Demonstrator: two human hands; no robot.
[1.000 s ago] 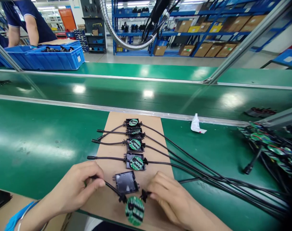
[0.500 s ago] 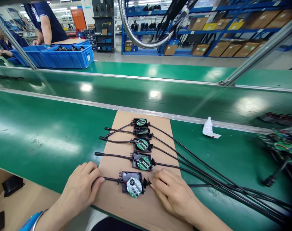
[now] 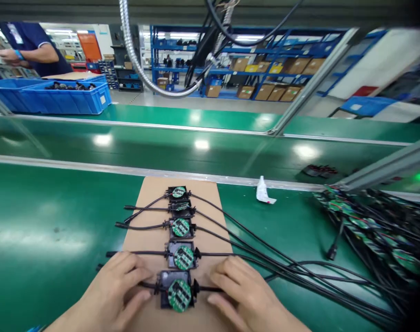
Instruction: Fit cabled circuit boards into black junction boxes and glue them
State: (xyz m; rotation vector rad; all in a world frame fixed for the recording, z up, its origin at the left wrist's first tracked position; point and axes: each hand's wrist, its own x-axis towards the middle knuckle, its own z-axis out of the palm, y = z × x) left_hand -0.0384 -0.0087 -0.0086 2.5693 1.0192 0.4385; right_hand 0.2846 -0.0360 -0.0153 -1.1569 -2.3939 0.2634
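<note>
Nearest me on a cardboard sheet [image 3: 140,240] lies a black plastic housing [image 3: 166,278] with a round green circuit board [image 3: 179,295] in it and a black cable leading out of each side. My left hand [image 3: 121,288] is over the left cable, thumb and fingers apart around it. On the other side my right hand [image 3: 246,290] rests around the right cable [image 3: 208,289], its thumb separated from the fingers. Behind, several similar housings with boards form a column, the closest being one with a round board [image 3: 184,257].
Long black cables [image 3: 299,276] run right across the green bench [image 3: 50,230]. A heap of boards and cables [image 3: 375,230] lies at the right. A crumpled white scrap [image 3: 263,191] sits near the metal rail. Across the bench are blue bins [image 3: 68,101] and a person [image 3: 37,48].
The view has swung to the right and up. Both my hands have loosened from a pinch on the nearest cables. The nearest housing now sits closer to the one behind it.
</note>
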